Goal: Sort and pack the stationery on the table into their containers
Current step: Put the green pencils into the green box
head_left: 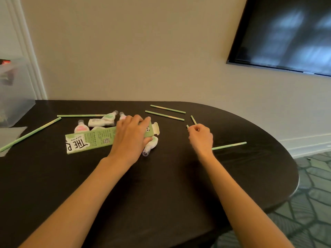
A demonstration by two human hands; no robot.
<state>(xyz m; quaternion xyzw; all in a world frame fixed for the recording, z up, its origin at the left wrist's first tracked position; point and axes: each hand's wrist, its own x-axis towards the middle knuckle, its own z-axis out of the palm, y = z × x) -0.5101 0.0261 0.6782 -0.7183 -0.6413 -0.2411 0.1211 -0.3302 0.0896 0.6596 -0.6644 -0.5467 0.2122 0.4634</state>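
Note:
A long green pencil box (89, 140) printed with "THE" lies flat on the dark table (161, 185), its flap open at the right end. My left hand (130, 136) presses down on the box's right part. My right hand (200, 136) is closed around a green pencil (229, 145) that sticks out to the right, and two short green tips show above its fingers. Two more green pencils (166, 112) lie parallel behind the hands. Another two green pencils (32, 133) lie at the left. Several small white correction-tape dispensers (102, 120) sit behind the box, and one (151, 144) lies under my left hand.
A clear plastic bin (12, 90) stands at the table's far left corner, with a clear sheet (10, 135) in front of it. A dark wall screen (286, 33) hangs at the upper right. The table's rounded edge drops to patterned carpet (313, 203) on the right.

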